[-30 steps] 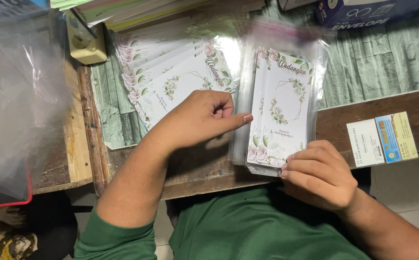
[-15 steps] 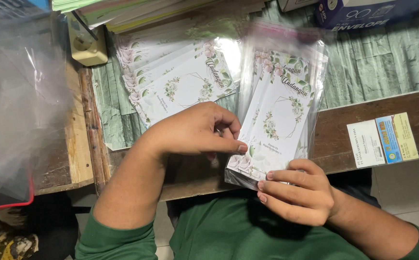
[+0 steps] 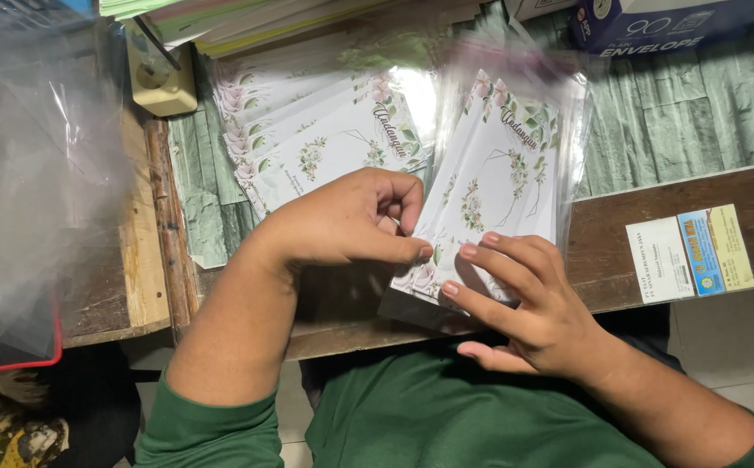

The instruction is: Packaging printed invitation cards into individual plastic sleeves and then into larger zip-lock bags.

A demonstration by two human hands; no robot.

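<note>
A white floral card in a clear plastic sleeve (image 3: 502, 186) lies tilted on the wooden table edge in front of me. My left hand (image 3: 342, 221) pinches the sleeve's lower left corner with thumb and fingers. My right hand (image 3: 524, 299) rests its fingertips flat on the sleeve's lower end, pressing it down. A fanned stack of similar floral cards in sleeves (image 3: 316, 139) lies just behind my left hand.
A heap of clear plastic bags (image 3: 30, 182) fills the left side. A small tape dispenser (image 3: 156, 74) stands at the back left, stacked paper behind it. A blue envelope box (image 3: 654, 26) sits at the back right. Printed labels (image 3: 689, 256) are stuck on the table edge at the right.
The sleeved card has shifted and tilted toward me. My left hand went from pointing to pinching its lower corner. My right hand opened from a grip to flat fingertips on it.
</note>
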